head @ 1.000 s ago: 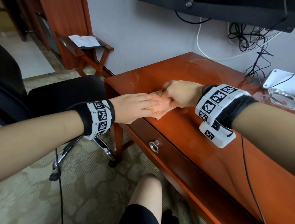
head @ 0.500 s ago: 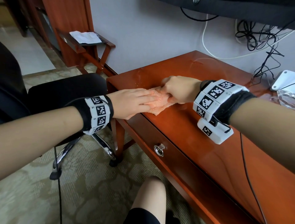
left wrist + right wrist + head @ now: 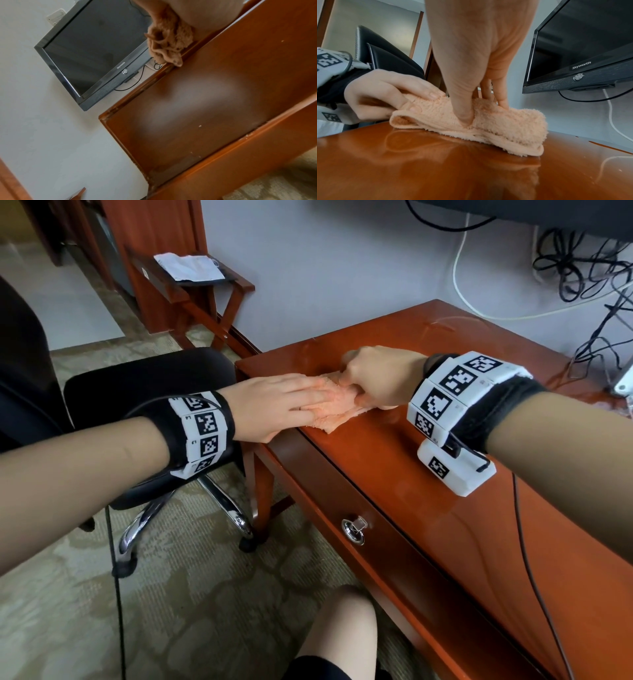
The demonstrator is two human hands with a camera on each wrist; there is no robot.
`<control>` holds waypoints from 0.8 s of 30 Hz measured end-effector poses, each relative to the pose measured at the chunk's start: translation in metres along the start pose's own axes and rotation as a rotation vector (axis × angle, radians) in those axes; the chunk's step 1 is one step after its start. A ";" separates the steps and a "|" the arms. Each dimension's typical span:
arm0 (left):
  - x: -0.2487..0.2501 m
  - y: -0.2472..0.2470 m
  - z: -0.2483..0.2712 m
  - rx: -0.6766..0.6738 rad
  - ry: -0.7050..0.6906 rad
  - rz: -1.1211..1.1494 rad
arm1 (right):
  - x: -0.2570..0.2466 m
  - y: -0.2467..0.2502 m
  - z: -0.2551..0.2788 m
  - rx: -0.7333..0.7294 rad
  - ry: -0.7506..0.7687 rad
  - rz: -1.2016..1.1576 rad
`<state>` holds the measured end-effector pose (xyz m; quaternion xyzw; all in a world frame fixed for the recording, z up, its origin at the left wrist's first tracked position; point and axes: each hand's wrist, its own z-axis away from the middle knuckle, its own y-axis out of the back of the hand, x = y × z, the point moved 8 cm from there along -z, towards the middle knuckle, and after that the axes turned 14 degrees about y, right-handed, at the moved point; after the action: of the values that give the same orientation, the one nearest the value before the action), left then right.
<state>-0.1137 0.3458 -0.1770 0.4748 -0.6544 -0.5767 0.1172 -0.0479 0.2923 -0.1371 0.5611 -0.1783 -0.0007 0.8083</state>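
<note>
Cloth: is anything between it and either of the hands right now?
Nothing visible. The left hand presses flat on the cloth at the desk edge, and the right hand pinches its fold.

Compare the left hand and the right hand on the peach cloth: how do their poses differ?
The left hand lies flat, fingers nearly straight on the cloth; the right hand is curled, thumb and fingers pinching a fold. The left hand reaches in over the edge of the desk; the right hand sits further in over its top. Both touch the same cloth.
</note>
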 end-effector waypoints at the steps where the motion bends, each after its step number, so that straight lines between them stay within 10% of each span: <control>1: -0.002 -0.001 0.001 0.001 0.005 -0.002 | 0.001 0.000 -0.003 -0.002 0.002 -0.001; 24: -0.053 -0.019 0.006 0.042 0.129 0.184 | 0.020 0.010 -0.051 0.019 0.032 -0.025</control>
<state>-0.0807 0.3924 -0.1746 0.4513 -0.6982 -0.5178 0.2015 -0.0168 0.3388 -0.1380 0.5711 -0.1581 -0.0001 0.8055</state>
